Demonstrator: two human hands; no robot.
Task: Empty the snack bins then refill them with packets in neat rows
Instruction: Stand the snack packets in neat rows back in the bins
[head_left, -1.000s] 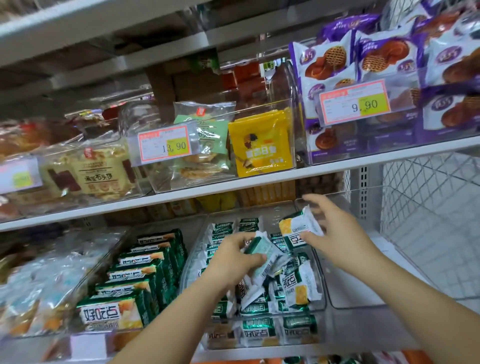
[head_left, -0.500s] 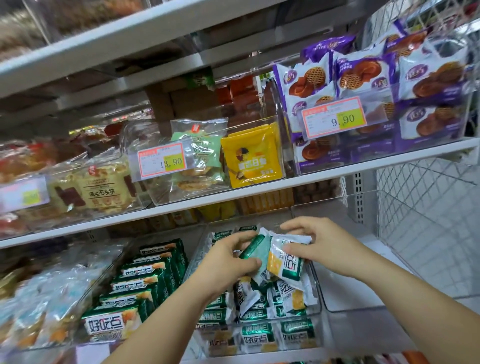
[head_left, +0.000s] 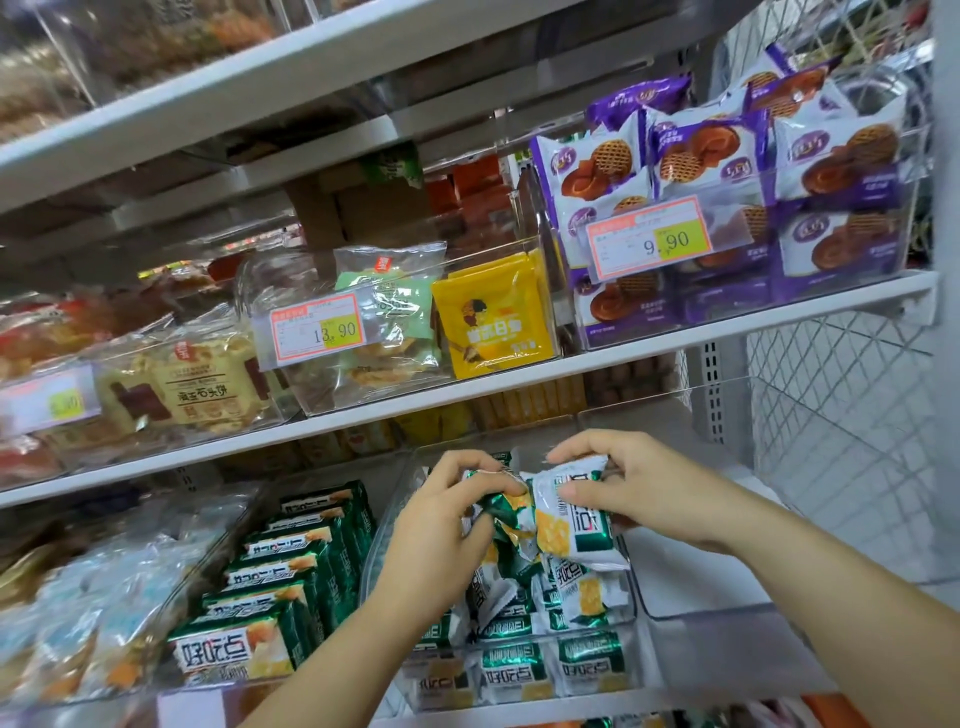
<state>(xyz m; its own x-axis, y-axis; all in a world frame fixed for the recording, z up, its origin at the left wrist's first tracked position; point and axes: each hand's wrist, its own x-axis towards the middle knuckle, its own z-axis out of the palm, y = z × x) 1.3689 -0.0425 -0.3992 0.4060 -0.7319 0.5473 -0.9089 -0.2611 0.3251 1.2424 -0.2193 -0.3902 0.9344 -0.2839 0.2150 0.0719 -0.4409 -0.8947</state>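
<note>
Store shelving (head_left: 467, 396) fills the view, its white shelves running above and below both hands, with a wire mesh panel (head_left: 841, 441) out to the right of the right hand. Directly beneath the hands sits a clear snack bin (head_left: 631, 587) holding a loose heap of green-and-white packets (head_left: 582, 597), a few more lying flat against its front wall. A second clear bin (head_left: 727, 623) stands just right of the right hand. Left of the left hand, green boxes (head_left: 291, 566) stand in a row from front to back.

On the shelf above the hands are purple waffle packets (head_left: 711, 156) and a yellow packet (head_left: 493, 317).

The left hand (head_left: 441, 530) curls fingers and thumb round a crumpled green packet (head_left: 500, 506), raised over the heap. The right hand (head_left: 639, 488) pinches a white-and-green packet (head_left: 571, 519) near its top, touching the other hand's packet.

Price tags reading 13.90 (head_left: 317, 332) and 9.90 (head_left: 649, 241) hang above.
</note>
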